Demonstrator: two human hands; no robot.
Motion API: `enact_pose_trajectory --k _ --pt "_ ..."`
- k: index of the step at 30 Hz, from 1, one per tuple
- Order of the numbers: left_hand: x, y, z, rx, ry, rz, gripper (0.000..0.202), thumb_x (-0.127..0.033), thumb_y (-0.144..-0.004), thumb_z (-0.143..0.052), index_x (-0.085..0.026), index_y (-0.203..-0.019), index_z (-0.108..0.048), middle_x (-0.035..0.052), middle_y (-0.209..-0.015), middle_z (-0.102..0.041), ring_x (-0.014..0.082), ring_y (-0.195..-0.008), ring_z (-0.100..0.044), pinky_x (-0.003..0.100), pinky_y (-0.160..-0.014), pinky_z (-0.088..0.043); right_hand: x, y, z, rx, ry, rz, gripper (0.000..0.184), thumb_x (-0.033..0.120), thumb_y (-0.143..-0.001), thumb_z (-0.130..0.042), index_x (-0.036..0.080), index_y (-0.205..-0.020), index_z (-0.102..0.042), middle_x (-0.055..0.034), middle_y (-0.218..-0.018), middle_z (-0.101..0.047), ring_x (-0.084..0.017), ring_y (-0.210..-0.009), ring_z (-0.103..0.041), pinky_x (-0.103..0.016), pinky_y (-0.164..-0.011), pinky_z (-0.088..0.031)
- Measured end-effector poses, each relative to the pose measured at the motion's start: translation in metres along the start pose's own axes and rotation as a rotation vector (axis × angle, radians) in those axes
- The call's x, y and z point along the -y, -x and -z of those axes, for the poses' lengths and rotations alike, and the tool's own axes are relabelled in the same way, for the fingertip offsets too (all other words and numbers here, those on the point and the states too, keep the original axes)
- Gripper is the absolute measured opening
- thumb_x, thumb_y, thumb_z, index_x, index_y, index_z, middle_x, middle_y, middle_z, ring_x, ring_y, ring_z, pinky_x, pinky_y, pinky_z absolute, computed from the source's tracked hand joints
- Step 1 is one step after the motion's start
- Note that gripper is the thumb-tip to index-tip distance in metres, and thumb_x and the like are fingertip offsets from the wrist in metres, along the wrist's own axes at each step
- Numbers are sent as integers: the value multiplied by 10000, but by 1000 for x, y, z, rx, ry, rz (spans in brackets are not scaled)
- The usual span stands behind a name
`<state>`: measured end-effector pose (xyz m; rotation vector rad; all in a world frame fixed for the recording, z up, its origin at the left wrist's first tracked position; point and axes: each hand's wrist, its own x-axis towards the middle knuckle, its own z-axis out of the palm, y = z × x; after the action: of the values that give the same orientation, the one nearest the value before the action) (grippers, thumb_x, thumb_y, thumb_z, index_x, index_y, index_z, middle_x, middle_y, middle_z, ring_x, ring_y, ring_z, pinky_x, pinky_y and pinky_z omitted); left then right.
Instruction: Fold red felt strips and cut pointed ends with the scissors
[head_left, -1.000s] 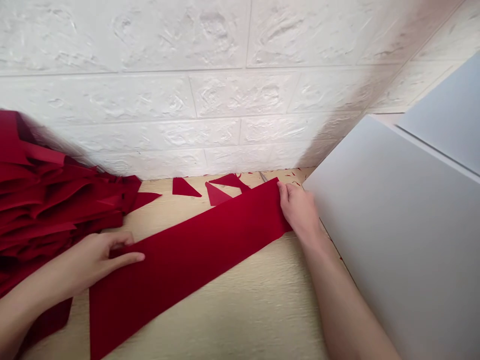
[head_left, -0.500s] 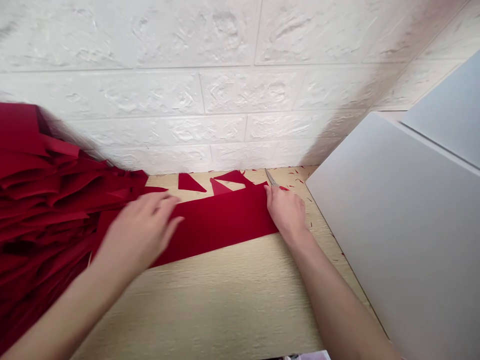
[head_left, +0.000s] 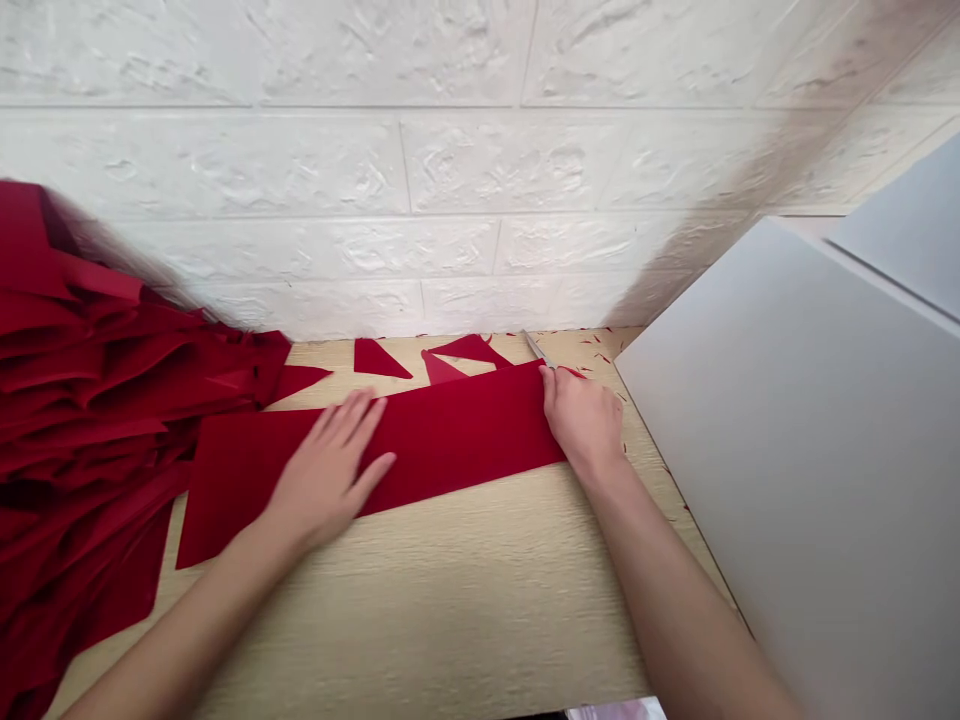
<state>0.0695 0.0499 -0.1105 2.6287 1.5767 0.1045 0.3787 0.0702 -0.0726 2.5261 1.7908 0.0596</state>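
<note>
A long, deep-red strip of cloth-like material lies flat across the tabletop, slightly slanted. My left hand rests palm down on its left part, fingers stretched and a little apart. At the strip's right end my right hand is closed, thumb and fingers pinching the upper corner. Just beyond those fingers a scissors blade points toward the wall; the handles are mostly covered by the hand, with a bit of red beside it.
A big heap of red pieces fills the left side. Triangular red offcuts and tiny scraps lie along the white brick-pattern wall. A pale grey panel bounds the right side of the wooden tabletop.
My left hand has moved right and come down flat on the strip, uncovering its left end. My right hand stays at the right end, slightly farther right in view.
</note>
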Motion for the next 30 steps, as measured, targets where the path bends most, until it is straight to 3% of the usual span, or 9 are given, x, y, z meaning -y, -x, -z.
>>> enact_pose_trajectory --k 4,7,13,19,30 --pt "62 47 0 -57 -51 120 717 -534 -1019 -236 -136 -1613 -178 131 -1680 -222 286 -1557 -230 516 -1254 -284 1 -2 -2 -5 13 -13 526 395 -1073 -279 141 -1060 -740 -188 -885 -758 -310 -839 -747 -333 -689 -475" --pt "80 62 -1 -49 -52 174 717 -518 -1015 -252 -150 -1620 -144 124 -1683 -217 295 -1556 -230 524 -1252 -280 2 -2 -3 -10 31 -18 534 399 -1071 -288 124 -1058 -746 -198 -868 -753 -304 -815 -744 -328 -672 -460" --pt "79 61 -1 -69 -33 243 751 -552 -997 -258 -141 -1619 -159 128 -1684 -216 328 -1562 -194 556 -1248 -276 5 0 -5 -36 73 -18 554 397 -1073 -276 114 -1057 -752 -202 -876 -756 -297 -798 -734 -330 -663 -443" --pt "76 60 4 -28 -43 252 751 -617 -976 -310 -208 -1603 -256 97 -1698 -192 376 -1563 -165 583 -1230 -291 7 0 -5 -27 86 -15 554 399 -1074 -272 120 -1052 -750 -197 -891 -759 -305 -797 -729 -341 -669 -443" --pt "74 60 6 -43 -45 267 795 -649 -958 -320 -185 -1602 -259 140 -1703 -145 388 -1556 -185 579 -1226 -297 12 5 0 -17 94 -18 522 371 -1074 -289 102 -1058 -737 -219 -884 -753 -327 -819 -743 -346 -658 -459"
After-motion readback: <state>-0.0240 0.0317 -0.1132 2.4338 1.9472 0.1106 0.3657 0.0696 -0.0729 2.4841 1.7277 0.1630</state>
